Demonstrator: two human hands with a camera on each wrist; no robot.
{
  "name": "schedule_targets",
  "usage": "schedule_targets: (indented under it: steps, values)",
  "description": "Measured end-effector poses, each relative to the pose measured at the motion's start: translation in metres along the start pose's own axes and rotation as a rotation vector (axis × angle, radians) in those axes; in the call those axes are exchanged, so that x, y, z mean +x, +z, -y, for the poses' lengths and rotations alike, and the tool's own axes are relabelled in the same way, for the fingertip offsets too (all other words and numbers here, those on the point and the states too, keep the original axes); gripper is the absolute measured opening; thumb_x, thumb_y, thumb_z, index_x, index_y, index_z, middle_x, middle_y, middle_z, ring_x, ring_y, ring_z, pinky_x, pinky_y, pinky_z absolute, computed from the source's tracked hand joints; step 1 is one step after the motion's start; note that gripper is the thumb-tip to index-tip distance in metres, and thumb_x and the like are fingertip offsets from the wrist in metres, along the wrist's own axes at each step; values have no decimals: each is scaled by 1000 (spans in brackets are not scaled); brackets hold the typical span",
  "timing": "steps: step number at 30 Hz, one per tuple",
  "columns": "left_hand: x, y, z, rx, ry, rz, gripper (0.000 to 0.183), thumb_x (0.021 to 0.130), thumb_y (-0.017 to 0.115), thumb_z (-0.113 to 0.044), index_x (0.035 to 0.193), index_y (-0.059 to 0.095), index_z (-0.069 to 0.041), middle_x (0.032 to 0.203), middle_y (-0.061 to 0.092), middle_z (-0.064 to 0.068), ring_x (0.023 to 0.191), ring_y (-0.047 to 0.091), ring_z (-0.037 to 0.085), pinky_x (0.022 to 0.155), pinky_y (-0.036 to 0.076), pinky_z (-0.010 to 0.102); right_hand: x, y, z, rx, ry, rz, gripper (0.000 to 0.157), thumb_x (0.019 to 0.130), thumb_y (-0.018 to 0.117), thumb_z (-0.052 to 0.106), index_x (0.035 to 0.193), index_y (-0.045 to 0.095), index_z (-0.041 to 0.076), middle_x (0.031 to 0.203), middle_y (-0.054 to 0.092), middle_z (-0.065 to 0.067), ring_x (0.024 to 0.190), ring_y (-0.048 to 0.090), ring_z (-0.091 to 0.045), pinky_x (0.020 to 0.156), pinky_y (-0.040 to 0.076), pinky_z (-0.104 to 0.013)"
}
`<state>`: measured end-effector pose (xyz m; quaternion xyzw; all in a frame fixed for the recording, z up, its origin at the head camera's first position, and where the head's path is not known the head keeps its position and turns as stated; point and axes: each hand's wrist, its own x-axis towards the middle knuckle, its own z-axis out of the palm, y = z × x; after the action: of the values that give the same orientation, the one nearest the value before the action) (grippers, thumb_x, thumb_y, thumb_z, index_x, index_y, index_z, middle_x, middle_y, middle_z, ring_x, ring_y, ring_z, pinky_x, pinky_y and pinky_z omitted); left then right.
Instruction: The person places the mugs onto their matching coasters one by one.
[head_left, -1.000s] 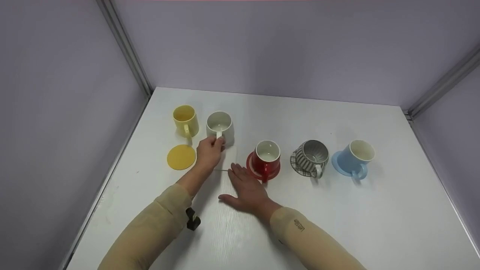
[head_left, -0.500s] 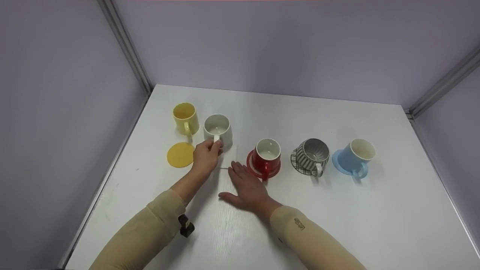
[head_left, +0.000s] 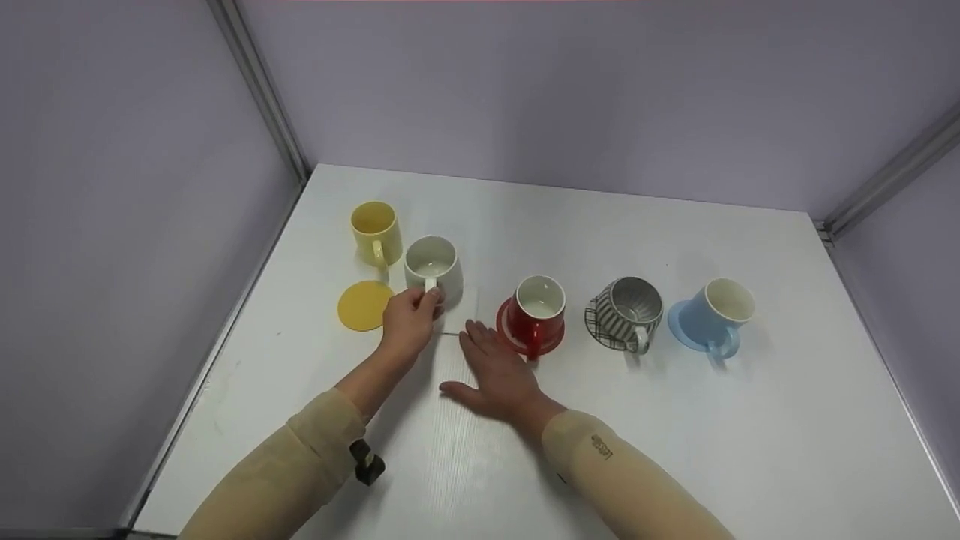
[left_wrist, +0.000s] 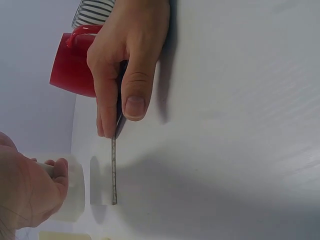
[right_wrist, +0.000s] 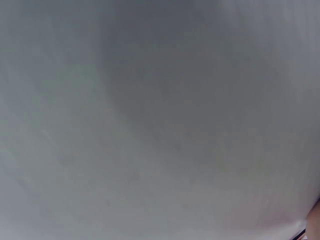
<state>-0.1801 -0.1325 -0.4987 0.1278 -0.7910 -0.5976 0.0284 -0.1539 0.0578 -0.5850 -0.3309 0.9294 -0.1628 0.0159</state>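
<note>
My left hand [head_left: 409, 319] pinches the handle of a white mug [head_left: 442, 271], which stands upright. Beneath and in front of that mug lies a thin white square coaster [head_left: 461, 313], and its front edge shows as a narrow line in the left wrist view. Whether the mug touches the coaster I cannot tell. My right hand [head_left: 499, 375] lies flat with its fingers straight, its fingertips at the coaster's near right corner. Just beyond it, a red mug [head_left: 517, 325] sits on a red coaster [head_left: 551, 346]. The right wrist view holds mostly blurred pale surface.
Behind a round yellow coaster [head_left: 363, 306] stands a yellow mug [head_left: 386, 244], left of the white mug. To the right are a grey striped mug [head_left: 619, 322] on a grid-patterned coaster [head_left: 594, 330] and a light blue mug [head_left: 701, 321] on a blue coaster [head_left: 679, 326].
My left hand has drawn the white mug towards me and slightly left, still by its handle. The right hand stays in place. The camera has shifted a little.
</note>
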Motion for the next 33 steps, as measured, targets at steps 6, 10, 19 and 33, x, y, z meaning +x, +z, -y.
schedule_targets:
  steps: [6,10,19,33]
  values:
    - [-5,0,4,32,5,5,27,109,60,-19,101,76,2,94,75,11,90,68,21,75,49,27,-1,-3,0,18,15,12,97,100,39,80,166,36,9,174,26,-9,162,19,-23,128,23,-43]
    - [-9,2,8,10,5,17,28,108,61,-18,102,76,5,93,75,12,88,65,21,74,48,26,-2,-6,0,24,25,19,97,99,41,80,166,36,9,174,26,-8,162,19,-23,128,22,-42]
    - [-14,2,12,8,17,42,27,109,61,-17,103,75,5,98,76,14,92,69,23,77,53,27,-2,-3,0,-1,21,13,98,99,36,82,166,35,10,175,26,-7,162,20,-23,127,24,-45]
    - [-17,1,17,3,6,53,26,109,61,-18,100,75,2,95,75,10,91,70,19,76,54,25,-1,-2,2,18,19,8,95,100,40,79,166,35,10,175,25,-7,162,19,-23,128,23,-43]
